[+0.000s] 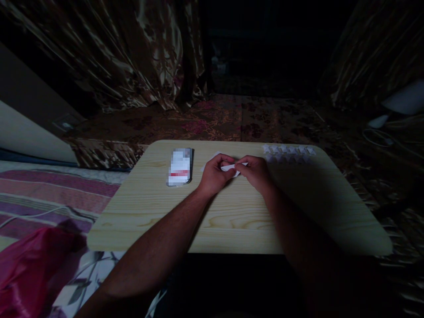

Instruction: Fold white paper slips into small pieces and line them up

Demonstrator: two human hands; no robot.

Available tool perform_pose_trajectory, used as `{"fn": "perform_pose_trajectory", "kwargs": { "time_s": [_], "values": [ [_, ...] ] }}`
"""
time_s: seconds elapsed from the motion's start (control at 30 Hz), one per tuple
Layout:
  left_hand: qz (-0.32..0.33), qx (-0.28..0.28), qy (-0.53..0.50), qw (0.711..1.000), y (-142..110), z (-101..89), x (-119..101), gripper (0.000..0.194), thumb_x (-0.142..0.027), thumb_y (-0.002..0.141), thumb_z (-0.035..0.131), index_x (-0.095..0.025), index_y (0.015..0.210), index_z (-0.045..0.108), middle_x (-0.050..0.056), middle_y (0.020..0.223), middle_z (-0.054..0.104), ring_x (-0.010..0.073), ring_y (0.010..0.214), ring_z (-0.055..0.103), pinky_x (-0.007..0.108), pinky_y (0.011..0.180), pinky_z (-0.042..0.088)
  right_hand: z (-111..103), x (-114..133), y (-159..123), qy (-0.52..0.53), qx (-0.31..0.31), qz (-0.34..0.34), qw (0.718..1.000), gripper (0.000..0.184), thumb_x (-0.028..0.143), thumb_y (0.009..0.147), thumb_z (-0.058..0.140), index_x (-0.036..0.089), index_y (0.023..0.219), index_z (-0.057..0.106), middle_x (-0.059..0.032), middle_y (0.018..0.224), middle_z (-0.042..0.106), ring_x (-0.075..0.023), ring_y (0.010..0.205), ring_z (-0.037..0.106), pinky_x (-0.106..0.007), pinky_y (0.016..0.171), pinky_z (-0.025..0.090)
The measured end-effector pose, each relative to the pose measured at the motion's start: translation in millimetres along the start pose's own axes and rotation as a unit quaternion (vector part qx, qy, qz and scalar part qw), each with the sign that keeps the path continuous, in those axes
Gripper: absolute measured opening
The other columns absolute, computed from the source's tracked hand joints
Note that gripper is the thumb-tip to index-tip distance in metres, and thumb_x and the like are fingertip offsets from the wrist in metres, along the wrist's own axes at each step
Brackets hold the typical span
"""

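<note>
Two bare hands meet over a pale wood-grain table, seen from the wearer's own viewpoint in a dim room. The left hand and the right hand pinch a small piece of folded white paper between thumbs and fingers, the left on one side and the right on the other, their fingertips close together. The paper is just above the far half of the table, near its middle; its exact folds are too small to make out. Behind the left hand, partly hidden by it, more white paper lies on the tabletop. To the left of the hands, well apart from them, a phone lies on the table, its bright screen blurred into blocks with a red band across the lower part. To the right, near the far edge, small white folded pieces sit in two rows, the nearer row dimmer in shadow. Beyond the table are a dark flowered cloth surface and patterned curtains. At the left is a striped bedspread in pink, purple and white, with a thin white cable across it and a bright pink cloth or bag nearer the wearer.
</note>
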State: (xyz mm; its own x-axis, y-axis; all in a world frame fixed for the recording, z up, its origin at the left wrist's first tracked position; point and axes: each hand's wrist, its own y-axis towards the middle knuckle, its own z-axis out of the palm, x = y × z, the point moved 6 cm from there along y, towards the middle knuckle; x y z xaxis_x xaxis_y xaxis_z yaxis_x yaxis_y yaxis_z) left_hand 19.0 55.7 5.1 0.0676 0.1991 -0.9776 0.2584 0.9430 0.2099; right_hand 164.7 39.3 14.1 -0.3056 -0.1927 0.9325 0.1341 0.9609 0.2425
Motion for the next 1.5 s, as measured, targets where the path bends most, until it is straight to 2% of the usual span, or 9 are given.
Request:
{"fn": "perform_pose_trajectory", "kwargs": {
  "time_s": [0.23, 0.57, 0.73, 0.83, 0.93, 1.03, 1.13, 1.33, 1.5],
  "values": [
    [-0.011, -0.041, 0.003, 0.999, 1.1, -6.3, -2.5, 0.029, -0.022, 0.062, 0.076, -0.017, 0.087, 0.064, -0.002, 0.068, 0.063, 0.0085, 0.053, 0.051, 0.021, 0.053, 0.038, -5.2, -4.0, 2.2, 0.061, -0.006, 0.01, 0.998, 0.024, 0.039, 0.075, 0.064, 0.017, 0.069, 0.067, 0.0014, 0.052, 0.058, -0.0109, 0.048, 0.049, -0.024, 0.047, 0.036],
    [-0.034, -0.034, -0.013, 0.999, 1.9, -6.6, 3.1, 0.024, -0.028, 0.063, 0.077, -0.015, 0.081, 0.067, 0.0, 0.069, 0.067, 0.0107, 0.057, 0.055, 0.023, 0.056, 0.041, -6.0, -8.3, 4.4, 0.072, 0.001, 0.017, 0.997, 0.027, 0.044, 0.076, 0.064, 0.017, 0.072, 0.069, 0.0016, 0.053, 0.058, -0.0105, 0.046, 0.047, -0.024, 0.046, 0.036],
    [-0.033, -0.049, 0.025, 0.998, 3.0, -10.6, 1.5, 0.017, -0.031, 0.066, 0.074, -0.015, 0.072, 0.071, 0.001, 0.066, 0.066, 0.011, 0.058, 0.054, 0.023, 0.057, 0.04, -9.7, -7.2, 5.0, 0.049, -0.003, 0.019, 0.999, 0.03, 0.045, 0.077, 0.062, 0.017, 0.074, 0.07, 0.0007, 0.053, 0.059, -0.0114, 0.048, 0.049, -0.025, 0.047, 0.037],
    [-0.038, -0.066, 0.032, 0.997, 4.8, -14.9, 2.1, 0.016, -0.031, 0.066, 0.073, -0.015, 0.069, 0.071, 0.001, 0.064, 0.065, 0.0118, 0.058, 0.054, 0.024, 0.058, 0.041, -10.5, -0.8, 4.3, 0.049, -0.006, 0.022, 0.999, 0.031, 0.046, 0.077, 0.063, 0.016, 0.082, 0.07, 0.0003, 0.057, 0.06, -0.012, 0.05, 0.051, -0.025, 0.048, 0.039],
    [-0.032, -0.096, 0.027, 0.995, 6.5, -20.4, 3.1, 0.015, -0.03, 0.067, 0.073, -0.016, 0.071, 0.073, 0.001, 0.067, 0.067, 0.012, 0.061, 0.056, 0.024, 0.06, 0.043, -11.3, 4.1, 4.0, 0.08, -0.031, 0.019, 0.996, 0.03, 0.043, 0.074, 0.066, 0.017, 0.089, 0.065, 0.001, 0.063, 0.062, -0.0113, 0.051, 0.053, -0.024, 0.049, 0.041],
    [-0.032, -0.12, 0.017, 0.992, 7.6, -24.0, 4.6, 0.016, -0.03, 0.066, 0.073, -0.016, 0.074, 0.072, 0.002, 0.068, 0.067, 0.0114, 0.06, 0.056, 0.023, 0.059, 0.043, -10.7, 3.2, 4.3, 0.091, -0.056, 0.011, 0.994, 0.025, 0.038, 0.071, 0.069, 0.019, 0.082, 0.056, 0.0026, 0.064, 0.061, -0.0105, 0.051, 0.054, -0.023, 0.048, 0.041],
    [-0.053, -0.134, -0.005, 0.989, 7.1, -24.4, 6.7, 0.02, -0.031, 0.065, 0.074, -0.015, 0.076, 0.07, 0.001, 0.063, 0.065, 0.0106, 0.052, 0.054, 0.022, 0.051, 0.041, -6.1, -0.4, 4.5, 0.067, -0.052, -0.005, 0.996, 0.023, 0.035, 0.07, 0.069, 0.02, 0.078, 0.054, 0.0027, 0.063, 0.06, -0.0113, 0.054, 0.056, -0.023, 0.05, 0.042],
    [-0.071, -0.121, -0.017, 0.99, 4.2, -19.1, 6.2, 0.022, -0.033, 0.066, 0.075, -0.016, 0.075, 0.065, 0.0, 0.059, 0.065, 0.0102, 0.044, 0.054, 0.021, 0.044, 0.04, 0.6, -0.6, 2.1, 0.039, -0.036, -0.031, 0.998, 0.018, 0.032, 0.071, 0.067, 0.02, 0.082, 0.058, -0.0017, 0.074, 0.066, -0.015, 0.066, 0.064, -0.025, 0.059, 0.049],
    [-0.071, -0.101, -0.012, 0.992, 3.1, -15.7, 7.7, 0.024, -0.035, 0.067, 0.075, -0.016, 0.077, 0.064, 0.002, 0.06, 0.067, 0.0108, 0.043, 0.054, 0.021, 0.041, 0.04, 0.4, 2.2, 1.1, 0.03, -0.045, -0.039, 0.998, 0.019, 0.03, 0.071, 0.066, 0.02, 0.087, 0.061, -0.0031, 0.08, 0.067, -0.0148, 0.069, 0.064, -0.025, 0.06, 0.05]
  ]
}}
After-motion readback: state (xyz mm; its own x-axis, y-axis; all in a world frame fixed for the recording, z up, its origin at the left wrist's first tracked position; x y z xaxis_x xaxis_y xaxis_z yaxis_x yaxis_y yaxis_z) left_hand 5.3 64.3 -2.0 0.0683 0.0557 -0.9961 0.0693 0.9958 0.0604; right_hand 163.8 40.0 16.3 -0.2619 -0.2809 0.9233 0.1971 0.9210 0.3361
